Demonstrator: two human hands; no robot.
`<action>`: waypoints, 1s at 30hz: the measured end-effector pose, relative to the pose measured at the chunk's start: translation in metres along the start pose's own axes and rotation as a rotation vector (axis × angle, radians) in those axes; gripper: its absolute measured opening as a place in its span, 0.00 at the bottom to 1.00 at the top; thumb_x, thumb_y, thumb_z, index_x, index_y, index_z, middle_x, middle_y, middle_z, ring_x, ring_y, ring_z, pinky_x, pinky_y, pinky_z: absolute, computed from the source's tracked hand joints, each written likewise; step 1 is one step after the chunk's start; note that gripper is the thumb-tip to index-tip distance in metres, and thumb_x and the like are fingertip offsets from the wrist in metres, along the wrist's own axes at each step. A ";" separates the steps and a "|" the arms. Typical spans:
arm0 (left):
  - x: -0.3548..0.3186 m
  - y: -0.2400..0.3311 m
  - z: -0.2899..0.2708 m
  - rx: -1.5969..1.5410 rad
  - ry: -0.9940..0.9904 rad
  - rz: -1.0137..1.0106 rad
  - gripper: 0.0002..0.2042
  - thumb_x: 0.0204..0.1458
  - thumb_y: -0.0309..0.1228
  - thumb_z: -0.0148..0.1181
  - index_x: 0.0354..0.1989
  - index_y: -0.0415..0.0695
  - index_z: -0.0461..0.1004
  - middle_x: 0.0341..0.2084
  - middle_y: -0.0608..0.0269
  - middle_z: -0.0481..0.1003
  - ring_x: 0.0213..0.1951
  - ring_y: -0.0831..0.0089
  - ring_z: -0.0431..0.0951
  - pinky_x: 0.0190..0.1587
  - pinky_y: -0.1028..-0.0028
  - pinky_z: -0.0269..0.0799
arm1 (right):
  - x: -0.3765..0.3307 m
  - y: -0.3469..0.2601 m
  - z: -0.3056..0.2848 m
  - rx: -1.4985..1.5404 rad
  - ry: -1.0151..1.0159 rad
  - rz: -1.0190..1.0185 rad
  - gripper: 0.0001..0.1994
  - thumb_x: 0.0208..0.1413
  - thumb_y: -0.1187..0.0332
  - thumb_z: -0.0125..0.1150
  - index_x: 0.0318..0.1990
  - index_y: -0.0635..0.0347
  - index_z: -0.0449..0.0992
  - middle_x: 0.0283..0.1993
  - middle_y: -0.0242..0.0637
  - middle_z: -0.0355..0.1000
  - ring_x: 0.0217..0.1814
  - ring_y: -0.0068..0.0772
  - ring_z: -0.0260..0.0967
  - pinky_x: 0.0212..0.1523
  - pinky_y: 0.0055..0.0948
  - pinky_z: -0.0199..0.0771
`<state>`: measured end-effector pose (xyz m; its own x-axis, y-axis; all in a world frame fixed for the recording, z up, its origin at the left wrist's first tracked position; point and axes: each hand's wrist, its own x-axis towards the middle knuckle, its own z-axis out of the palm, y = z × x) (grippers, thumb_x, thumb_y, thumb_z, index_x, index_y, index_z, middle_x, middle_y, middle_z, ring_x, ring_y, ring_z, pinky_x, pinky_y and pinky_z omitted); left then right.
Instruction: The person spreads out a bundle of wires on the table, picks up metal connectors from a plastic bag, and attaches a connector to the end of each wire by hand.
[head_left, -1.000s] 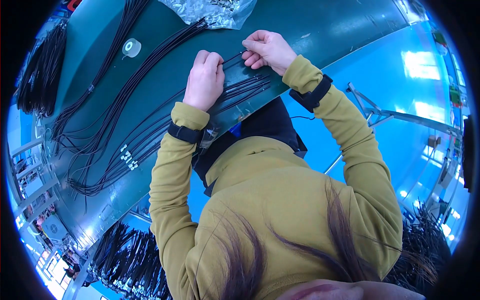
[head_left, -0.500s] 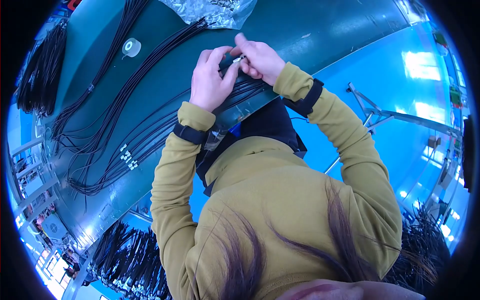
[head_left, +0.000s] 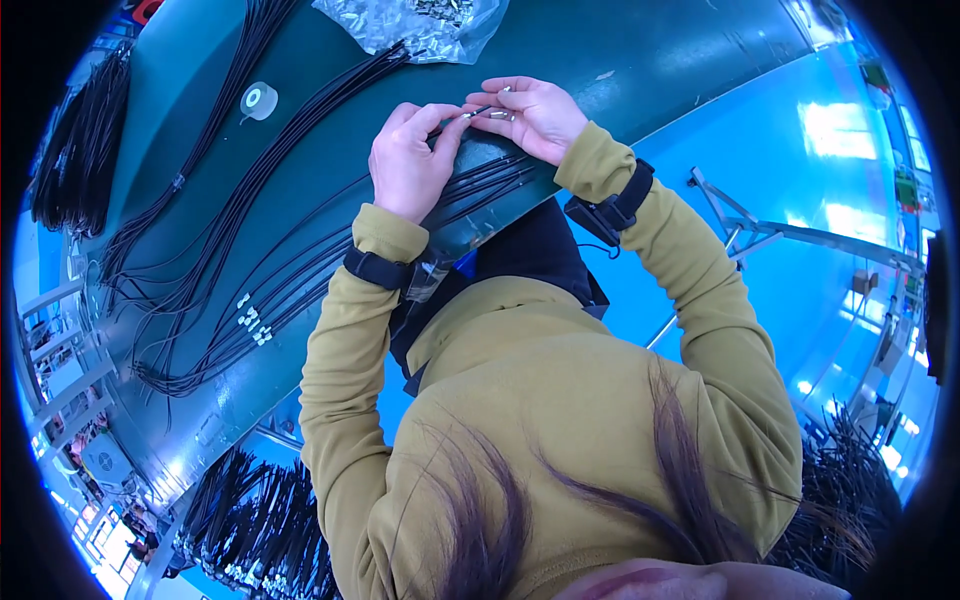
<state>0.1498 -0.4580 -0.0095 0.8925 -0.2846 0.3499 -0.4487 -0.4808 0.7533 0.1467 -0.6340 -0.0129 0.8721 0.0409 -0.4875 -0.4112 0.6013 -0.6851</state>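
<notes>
My left hand (head_left: 408, 162) pinches the end of a thin black cable (head_left: 437, 133) between thumb and fingertips, above the green table. Beside it, my right hand (head_left: 538, 118) is turned partly palm up, with its fingers reaching to the left fingertips. Small shiny metal fittings (head_left: 500, 115) lie in its curled fingers. Whether the right fingertips also touch the cable end is hard to make out. Below both hands, several black cables (head_left: 480, 185) run along the table's near edge.
A clear bag of small metal parts (head_left: 425, 30) lies at the back. Bundled black cables (head_left: 270, 160) stretch across the left. Small white connectors (head_left: 254, 322) and a tape roll (head_left: 259, 100) are on the table (head_left: 600, 75). More cables (head_left: 260, 510) hang at lower left.
My right hand has loosened and turned, so its fingers reach left and the metal fittings show. The left hand has shifted slightly left, still pinching the cable.
</notes>
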 end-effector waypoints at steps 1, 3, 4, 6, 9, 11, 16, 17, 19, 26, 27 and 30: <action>0.000 -0.001 0.000 -0.006 0.007 0.002 0.04 0.46 0.31 0.65 0.30 0.48 0.80 0.22 0.61 0.73 0.25 0.66 0.75 0.26 0.70 0.69 | -0.002 -0.001 -0.001 -0.085 -0.028 -0.030 0.12 0.60 0.73 0.49 0.50 0.67 0.63 0.46 0.48 0.70 0.40 0.34 0.71 0.38 0.25 0.75; 0.000 -0.001 -0.001 -0.003 0.010 0.009 0.04 0.47 0.29 0.65 0.31 0.46 0.79 0.22 0.62 0.72 0.24 0.69 0.74 0.26 0.73 0.69 | -0.006 -0.002 -0.003 -0.171 -0.057 -0.059 0.12 0.60 0.75 0.49 0.50 0.68 0.63 0.46 0.48 0.71 0.39 0.31 0.72 0.36 0.23 0.75; 0.000 -0.001 -0.002 0.000 0.010 0.017 0.05 0.47 0.27 0.65 0.32 0.43 0.79 0.22 0.62 0.72 0.23 0.73 0.73 0.26 0.76 0.68 | -0.008 -0.002 -0.006 -0.356 -0.063 -0.121 0.12 0.60 0.74 0.50 0.50 0.67 0.63 0.45 0.46 0.72 0.36 0.28 0.72 0.33 0.21 0.73; 0.001 -0.002 -0.002 0.004 0.011 0.025 0.05 0.47 0.25 0.65 0.33 0.41 0.79 0.22 0.63 0.72 0.23 0.77 0.72 0.26 0.78 0.68 | -0.010 -0.002 -0.010 -0.725 -0.073 -0.245 0.14 0.59 0.73 0.52 0.50 0.67 0.64 0.42 0.43 0.74 0.32 0.21 0.71 0.28 0.16 0.70; 0.003 -0.004 -0.002 0.015 0.006 0.041 0.05 0.47 0.25 0.64 0.32 0.41 0.78 0.22 0.63 0.71 0.23 0.77 0.72 0.26 0.78 0.68 | -0.009 -0.007 -0.013 -0.812 -0.150 -0.238 0.13 0.59 0.71 0.53 0.50 0.67 0.66 0.38 0.39 0.75 0.29 0.18 0.69 0.25 0.14 0.67; 0.003 -0.004 -0.002 0.023 -0.002 0.038 0.04 0.47 0.25 0.64 0.32 0.41 0.78 0.22 0.63 0.71 0.23 0.77 0.72 0.26 0.78 0.68 | -0.009 -0.008 -0.013 -0.855 -0.189 -0.234 0.13 0.59 0.71 0.53 0.50 0.66 0.67 0.36 0.38 0.76 0.27 0.16 0.68 0.24 0.13 0.66; 0.003 -0.006 -0.002 0.031 -0.012 0.027 0.04 0.46 0.28 0.64 0.31 0.46 0.78 0.22 0.61 0.71 0.24 0.68 0.73 0.26 0.72 0.68 | -0.007 -0.007 -0.014 -0.930 -0.188 -0.367 0.10 0.59 0.71 0.54 0.46 0.62 0.74 0.34 0.33 0.75 0.28 0.16 0.67 0.26 0.15 0.68; 0.003 -0.006 -0.002 0.027 -0.009 0.026 0.03 0.46 0.29 0.64 0.30 0.48 0.78 0.22 0.61 0.71 0.24 0.64 0.74 0.26 0.69 0.68 | -0.005 -0.007 -0.017 -1.006 -0.194 -0.444 0.10 0.59 0.71 0.54 0.45 0.62 0.75 0.33 0.31 0.75 0.28 0.16 0.67 0.27 0.16 0.68; 0.003 -0.007 -0.002 0.023 -0.005 0.024 0.03 0.46 0.29 0.64 0.30 0.48 0.78 0.22 0.61 0.71 0.24 0.64 0.74 0.26 0.69 0.68 | 0.000 -0.005 -0.021 -1.080 -0.198 -0.520 0.09 0.59 0.71 0.54 0.45 0.61 0.76 0.32 0.29 0.74 0.28 0.16 0.67 0.27 0.17 0.68; 0.003 -0.005 -0.003 0.058 -0.034 0.043 0.03 0.47 0.29 0.64 0.30 0.48 0.78 0.22 0.61 0.70 0.24 0.64 0.73 0.25 0.68 0.68 | 0.008 -0.001 -0.021 -1.322 -0.268 -1.092 0.10 0.59 0.70 0.54 0.45 0.59 0.77 0.27 0.26 0.69 0.27 0.17 0.67 0.28 0.20 0.69; 0.002 -0.003 -0.003 0.072 -0.039 0.061 0.03 0.47 0.29 0.63 0.30 0.48 0.78 0.22 0.61 0.70 0.24 0.63 0.73 0.26 0.68 0.68 | 0.006 -0.002 -0.020 -1.322 -0.268 -1.091 0.10 0.59 0.70 0.54 0.45 0.59 0.77 0.27 0.26 0.69 0.27 0.17 0.67 0.28 0.20 0.69; 0.001 0.000 -0.001 0.103 -0.048 0.098 0.03 0.47 0.29 0.63 0.31 0.48 0.78 0.23 0.61 0.70 0.24 0.63 0.73 0.26 0.68 0.68 | -0.005 -0.012 -0.007 -0.878 -0.353 -0.245 0.09 0.60 0.68 0.55 0.44 0.61 0.76 0.28 0.28 0.69 0.26 0.16 0.67 0.24 0.16 0.67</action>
<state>0.1509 -0.4573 -0.0081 0.8423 -0.3726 0.3895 -0.5377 -0.5309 0.6550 0.1449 -0.6473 -0.0063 0.9301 0.3167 -0.1858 -0.1343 -0.1776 -0.9749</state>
